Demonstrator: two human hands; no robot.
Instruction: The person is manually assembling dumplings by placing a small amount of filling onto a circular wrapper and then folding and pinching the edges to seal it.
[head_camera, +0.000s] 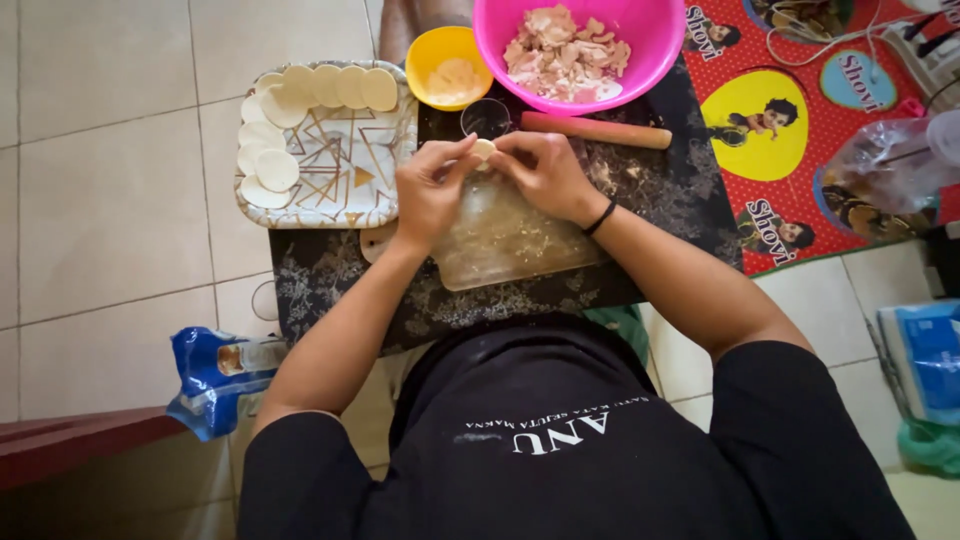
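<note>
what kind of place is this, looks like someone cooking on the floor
Probably a home floor used for food preparation. Both hands, left hand and right hand, pinch a small dough piece over a floured board on a tiled floor, beside a rolling pin.

looks like a home floor setup – pale tiled floor (110, 200), a dark mat (680, 180) spread on it, a pink bowl (655, 40) of filling, a wooden rolling pin (596, 130), a cutting board (505, 245) – home cooking, no proper kitchen counter.
</note>
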